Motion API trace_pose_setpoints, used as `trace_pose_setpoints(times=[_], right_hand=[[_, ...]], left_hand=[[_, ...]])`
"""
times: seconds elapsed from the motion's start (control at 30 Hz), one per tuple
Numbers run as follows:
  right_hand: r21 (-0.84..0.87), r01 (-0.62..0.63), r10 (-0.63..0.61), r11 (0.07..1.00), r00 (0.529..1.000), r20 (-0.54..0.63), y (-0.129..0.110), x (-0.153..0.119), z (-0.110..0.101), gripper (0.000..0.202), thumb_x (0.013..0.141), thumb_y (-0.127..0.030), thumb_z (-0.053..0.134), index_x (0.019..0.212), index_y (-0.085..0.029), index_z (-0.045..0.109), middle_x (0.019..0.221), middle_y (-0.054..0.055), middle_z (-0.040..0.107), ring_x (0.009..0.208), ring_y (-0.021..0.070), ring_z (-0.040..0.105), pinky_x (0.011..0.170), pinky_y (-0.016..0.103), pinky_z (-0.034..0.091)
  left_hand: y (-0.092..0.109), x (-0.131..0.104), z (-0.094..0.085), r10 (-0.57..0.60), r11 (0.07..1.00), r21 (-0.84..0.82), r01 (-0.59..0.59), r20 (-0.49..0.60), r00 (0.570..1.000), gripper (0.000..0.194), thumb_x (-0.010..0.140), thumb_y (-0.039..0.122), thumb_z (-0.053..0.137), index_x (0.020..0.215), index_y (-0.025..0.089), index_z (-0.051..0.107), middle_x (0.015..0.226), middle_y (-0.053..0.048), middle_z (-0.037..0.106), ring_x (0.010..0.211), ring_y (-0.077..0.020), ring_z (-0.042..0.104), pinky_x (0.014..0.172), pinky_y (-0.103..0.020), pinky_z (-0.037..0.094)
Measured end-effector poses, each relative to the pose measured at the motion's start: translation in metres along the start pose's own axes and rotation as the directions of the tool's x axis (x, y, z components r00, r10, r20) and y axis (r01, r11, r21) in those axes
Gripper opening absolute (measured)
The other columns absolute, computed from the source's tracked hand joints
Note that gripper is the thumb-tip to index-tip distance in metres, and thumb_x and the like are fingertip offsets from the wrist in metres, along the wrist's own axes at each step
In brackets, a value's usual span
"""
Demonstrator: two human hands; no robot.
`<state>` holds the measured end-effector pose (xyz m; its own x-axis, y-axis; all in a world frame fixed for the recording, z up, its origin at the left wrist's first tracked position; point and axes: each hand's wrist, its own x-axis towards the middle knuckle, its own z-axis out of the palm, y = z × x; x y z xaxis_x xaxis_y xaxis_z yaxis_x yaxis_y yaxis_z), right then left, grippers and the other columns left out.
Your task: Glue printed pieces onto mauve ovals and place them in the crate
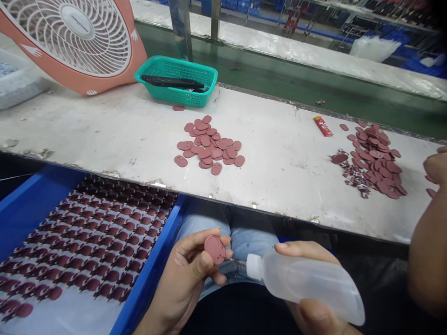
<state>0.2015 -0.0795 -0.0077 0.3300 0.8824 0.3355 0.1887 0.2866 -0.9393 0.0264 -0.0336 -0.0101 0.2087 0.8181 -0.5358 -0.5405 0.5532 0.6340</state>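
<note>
Between the thumb and fingers of my left hand (188,270) is a flat reddish oval disc (214,249) with small dark holes near its lower edge. My right hand (314,279) is wrapped round a translucent squeeze bottle (307,281) with a white cap, tilted sideways. The bottle's thin needle tip (238,262) points left and reaches the disc's lower edge; whether it touches, I cannot tell. Ahead on the white bench lies a loose pile of similar discs (213,144). Left of my hands, a blue tray (146,270) holds rows of dark red pieces on white sheeting.
A teal basket (174,95) with black items and a pink fan (80,46) stand at the back left. On the right lie a red lighter-like object (323,126), a bigger disc pile (379,160) and small multicoloured parts (356,179). Another person's arm (429,242) enters at right.
</note>
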Motion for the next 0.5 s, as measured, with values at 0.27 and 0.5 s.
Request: trace_pose_setpoints(times=[0.27, 0.5], right_hand=[[-0.009, -0.003, 0.003, 1.000, 1.000, 0.031, -0.0002, 0.0035, 0.0007, 0.036, 0.084, -0.056, 0.071, 0.111, -0.033, 0.075, 0.062, -0.001, 0.068, 0.040, 0.0149, 0.058, 0.035, 0.024, 0.046], [-0.009, 0.016, -0.015, 1.000, 0.999, 0.041, -0.0028, 0.0056, 0.0007, 0.032, 0.086, -0.054, 0.070, 0.109, -0.032, 0.075, 0.070, 0.000, 0.073, 0.042, 0.0133, 0.061, 0.037, 0.022, 0.048]], left_hand=[[-0.0006, 0.0003, -0.0010, -0.003, 1.000, 0.014, 0.003, 0.001, 1.000, 0.036, 0.056, 0.038, 0.096, 0.087, 0.025, 0.084, 0.082, -0.005, 0.082, 0.071, -0.0191, 0.075, 0.045, -0.016, 0.054], [-0.0002, -0.0008, -0.0017, -0.009, 1.000, 0.018, 0.009, -0.003, 1.000, 0.035, 0.056, 0.038, 0.096, 0.086, 0.024, 0.084, 0.081, -0.006, 0.081, 0.071, -0.0198, 0.075, 0.045, -0.016, 0.053]])
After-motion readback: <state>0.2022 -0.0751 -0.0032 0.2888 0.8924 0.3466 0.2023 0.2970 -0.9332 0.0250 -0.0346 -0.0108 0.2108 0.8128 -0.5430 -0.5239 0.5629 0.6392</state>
